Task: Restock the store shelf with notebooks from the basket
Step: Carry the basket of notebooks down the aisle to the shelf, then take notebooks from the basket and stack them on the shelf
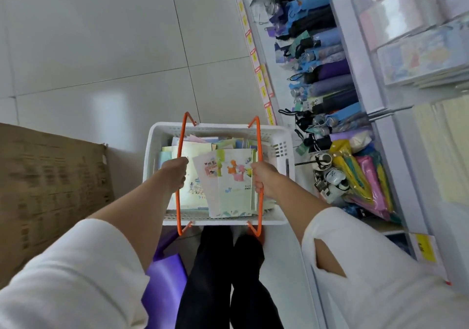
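A person in white sleeves [76, 278] and dark trousers [218, 278] stands over a white plastic basket [286, 151] held above the pale tiled floor [101, 49], a purple sheet [165, 283] showing by the left leg. The left hand [175, 175] is closed around the left orange handle [180, 138]; the right hand [264, 180] is closed around the right orange handle [258, 138] — both grips wrapped tight on the wire.

Inside the basket lie the notebooks [228, 186], a loose pile of pastel covers. The top one shows cartoon poodles in orange and pink, and the partial word "ENGLI" can be read at its edge beside the right hand; other print is too small to make out.

To the left stands a brown cardboard box [50, 189] with blurred dark printing. To the right runs the store shelf [355, 37], its lowest tier holding packaged raincoats [365, 176] in yellow and pink, then folded umbrellas [327, 75] in blue, purple and black — farther along, red-and-yellow price tags [264, 85] line the shelf edge, unreadable. Upper tiers carry wrapped stationery packs [416, 54].
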